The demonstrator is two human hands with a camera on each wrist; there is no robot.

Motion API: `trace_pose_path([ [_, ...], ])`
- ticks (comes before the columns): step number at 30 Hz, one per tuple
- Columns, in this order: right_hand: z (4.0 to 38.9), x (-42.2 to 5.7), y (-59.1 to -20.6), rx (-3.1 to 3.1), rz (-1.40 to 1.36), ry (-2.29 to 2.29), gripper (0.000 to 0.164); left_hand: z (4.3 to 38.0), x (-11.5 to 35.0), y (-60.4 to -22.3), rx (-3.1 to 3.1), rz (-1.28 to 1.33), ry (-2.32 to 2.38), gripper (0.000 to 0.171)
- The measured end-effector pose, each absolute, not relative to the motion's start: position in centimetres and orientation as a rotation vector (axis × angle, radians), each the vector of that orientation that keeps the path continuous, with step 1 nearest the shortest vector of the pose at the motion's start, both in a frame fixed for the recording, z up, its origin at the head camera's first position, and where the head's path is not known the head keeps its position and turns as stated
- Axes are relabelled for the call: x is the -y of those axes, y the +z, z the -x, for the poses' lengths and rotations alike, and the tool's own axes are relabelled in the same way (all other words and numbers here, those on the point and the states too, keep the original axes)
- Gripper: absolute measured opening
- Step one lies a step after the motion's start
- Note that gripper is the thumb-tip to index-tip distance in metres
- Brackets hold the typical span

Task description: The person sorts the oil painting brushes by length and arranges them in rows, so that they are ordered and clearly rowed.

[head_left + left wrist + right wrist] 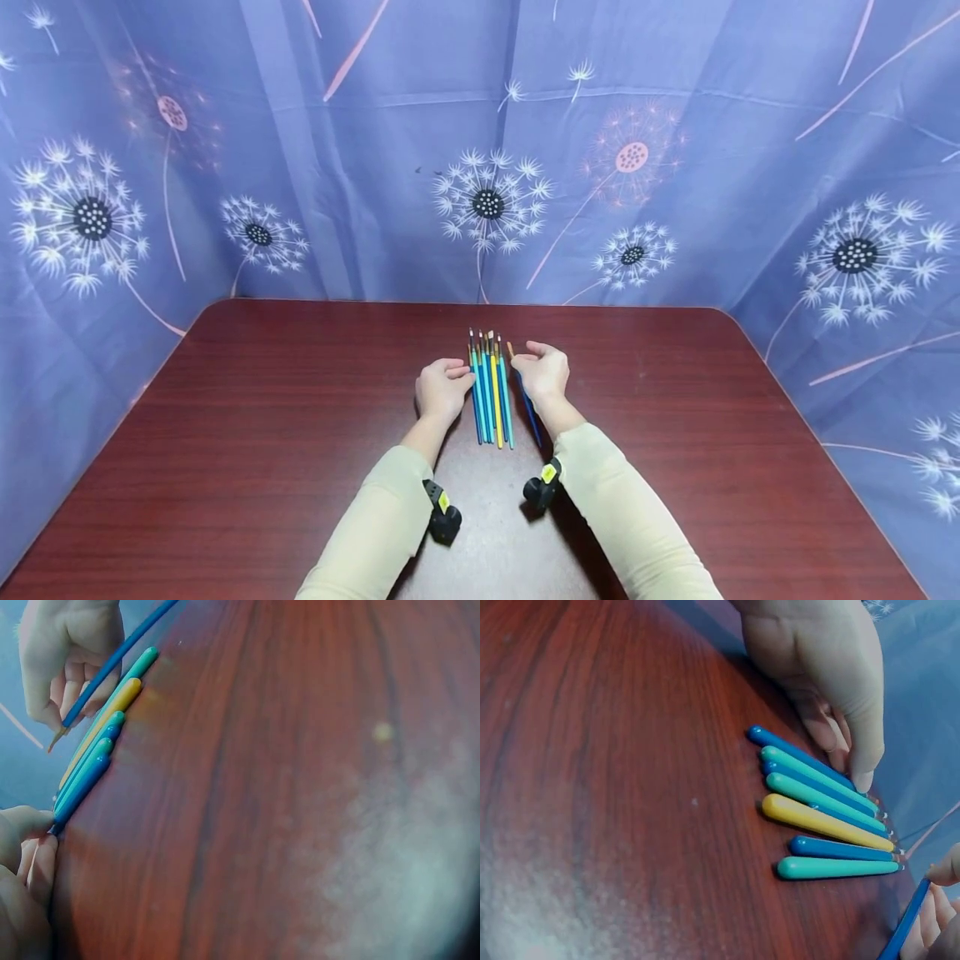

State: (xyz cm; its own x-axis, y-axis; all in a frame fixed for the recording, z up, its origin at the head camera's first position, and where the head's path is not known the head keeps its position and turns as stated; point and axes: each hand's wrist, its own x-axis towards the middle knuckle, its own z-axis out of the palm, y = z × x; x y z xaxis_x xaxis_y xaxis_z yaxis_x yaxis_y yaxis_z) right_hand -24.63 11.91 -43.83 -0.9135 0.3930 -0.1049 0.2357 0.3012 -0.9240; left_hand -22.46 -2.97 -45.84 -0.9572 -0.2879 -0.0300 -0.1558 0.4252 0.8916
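Note:
Several paintbrushes with blue, green and one yellow handle (825, 822) lie side by side on the table, bristles toward the far edge. At the row's left end, my left hand (444, 387) pinches the outermost blue paintbrush (795, 754) near its ferrule, thumb against the handle. To the right of the row, apart from it, my right hand (542, 371) holds another blue paintbrush (120, 654) between thumb and fingers close to its ferrule. That brush slants, its orange-brown bristles (511, 348) pointing away from me.
The reddish-brown wooden table (262, 433) has rounded far corners. Behind it and along both sides hangs a blue curtain (390, 167) with dandelion prints. A small black camera sits on each wrist, over the pale sleeves (382, 521).

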Motion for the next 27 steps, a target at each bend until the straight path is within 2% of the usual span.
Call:
trace_pose_path([
  [12,24.8,-12.8,-44.1,2.120,0.624,2.094,0.044,22.4,2.8,-45.7,2.534,-0.402,-1.581,0.025],
  [27,24.9,-13.6,-44.5,1.974,0.693,2.263,0.039,22.5,2.9,-45.9,2.533,-0.403,-1.586,0.025],
])
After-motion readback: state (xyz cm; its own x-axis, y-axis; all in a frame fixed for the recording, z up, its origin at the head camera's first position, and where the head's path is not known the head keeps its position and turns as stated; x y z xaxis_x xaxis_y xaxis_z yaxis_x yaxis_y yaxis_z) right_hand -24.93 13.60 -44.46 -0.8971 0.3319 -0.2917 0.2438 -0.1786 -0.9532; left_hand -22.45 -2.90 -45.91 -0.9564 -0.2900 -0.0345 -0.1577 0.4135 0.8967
